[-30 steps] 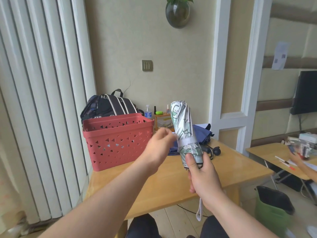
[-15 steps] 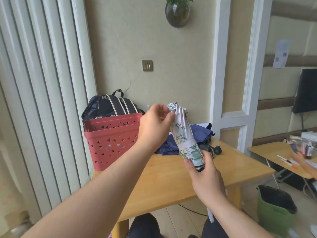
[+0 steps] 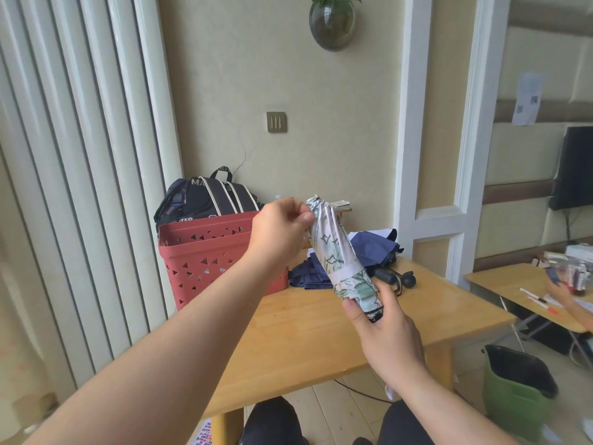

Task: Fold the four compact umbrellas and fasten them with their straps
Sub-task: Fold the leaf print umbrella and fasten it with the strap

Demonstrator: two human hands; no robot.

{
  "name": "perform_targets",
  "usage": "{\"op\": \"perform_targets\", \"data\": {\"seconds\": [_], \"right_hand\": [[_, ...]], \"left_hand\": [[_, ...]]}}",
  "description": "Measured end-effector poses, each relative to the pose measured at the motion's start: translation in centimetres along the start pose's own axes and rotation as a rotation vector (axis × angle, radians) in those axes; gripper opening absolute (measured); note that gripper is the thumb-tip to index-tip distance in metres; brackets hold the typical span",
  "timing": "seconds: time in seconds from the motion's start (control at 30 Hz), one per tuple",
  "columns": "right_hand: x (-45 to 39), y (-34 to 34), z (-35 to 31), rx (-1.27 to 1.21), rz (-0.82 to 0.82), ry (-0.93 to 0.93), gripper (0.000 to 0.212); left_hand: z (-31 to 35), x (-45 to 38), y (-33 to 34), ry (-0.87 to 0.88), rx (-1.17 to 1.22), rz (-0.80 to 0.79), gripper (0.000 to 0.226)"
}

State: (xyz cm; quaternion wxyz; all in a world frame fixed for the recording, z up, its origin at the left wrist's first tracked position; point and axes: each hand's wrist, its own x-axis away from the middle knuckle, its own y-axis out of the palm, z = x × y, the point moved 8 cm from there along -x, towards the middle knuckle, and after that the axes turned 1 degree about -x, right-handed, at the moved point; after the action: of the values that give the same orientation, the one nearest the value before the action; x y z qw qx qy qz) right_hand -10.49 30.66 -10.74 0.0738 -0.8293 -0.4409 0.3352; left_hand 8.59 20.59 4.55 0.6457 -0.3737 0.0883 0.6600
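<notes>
Strap on, and the left hand is up at the tip tidying the folds

Over on the left sits the red basket (image 3: 221,261) on the worktop (image 3: 308,332), and just past it the left hand (image 3: 282,234) pinches the canopy cloth at the top of the patterned umbrella (image 3: 340,258). A second ago that hand hung loosely curled beside the roll; now it has climbed to the tip. The white strap (image 3: 346,273) is wrapped around the bundle, so this one looks fastened, with only smoothing left. The umbrella has tilted from near upright to leaning left, held above the worktop. Lower right, the right hand (image 3: 385,335) grips the handle end. Behind, a navy umbrella (image 3: 369,252) lies loose, seemingly not yet folded.
</notes>
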Motion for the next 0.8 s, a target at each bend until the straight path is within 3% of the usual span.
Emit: {"op": "perform_targets", "data": {"seconds": [0.1,0.2,0.3,0.37,0.5,0.73,0.8], "right_hand": [[-0.1,0.8,-0.3,-0.054,-0.063,-0.019,0.039],[-0.3,2.0,-0.2,-0.125,-0.148,-0.007,0.037],[-1.7,2.5,-0.5,-0.158,-0.225,-0.017,0.027],[-3.5,2.7,-1.1,-0.089,-0.283,-0.069,0.026],[-6.9,3.8,-2.7,0.053,-0.384,-0.160,0.025],[-12.1,7.9,-5.0,0.038,-0.486,-0.197,0.023],[-14.4,9.0,-6.2,-0.053,-0.545,-0.145,0.018]], "left_hand": [[-2.0,0.2,0.4,-0.124,0.241,-0.019,0.017],[-2.6,0.5,0.4,-0.098,0.353,0.049,0.003],[-3.3,-0.1,0.4,-0.077,0.418,0.000,0.039],[-3.9,-1.0,0.2,-0.073,0.441,-0.093,0.044],[-5.5,-2.9,-1.7,-0.101,0.402,-0.038,0.027],[-8.2,-7.5,-4.0,-0.078,0.169,0.038,0.031],[-8.3,-9.7,-4.8,-0.048,-0.015,0.036,0.035]]}}
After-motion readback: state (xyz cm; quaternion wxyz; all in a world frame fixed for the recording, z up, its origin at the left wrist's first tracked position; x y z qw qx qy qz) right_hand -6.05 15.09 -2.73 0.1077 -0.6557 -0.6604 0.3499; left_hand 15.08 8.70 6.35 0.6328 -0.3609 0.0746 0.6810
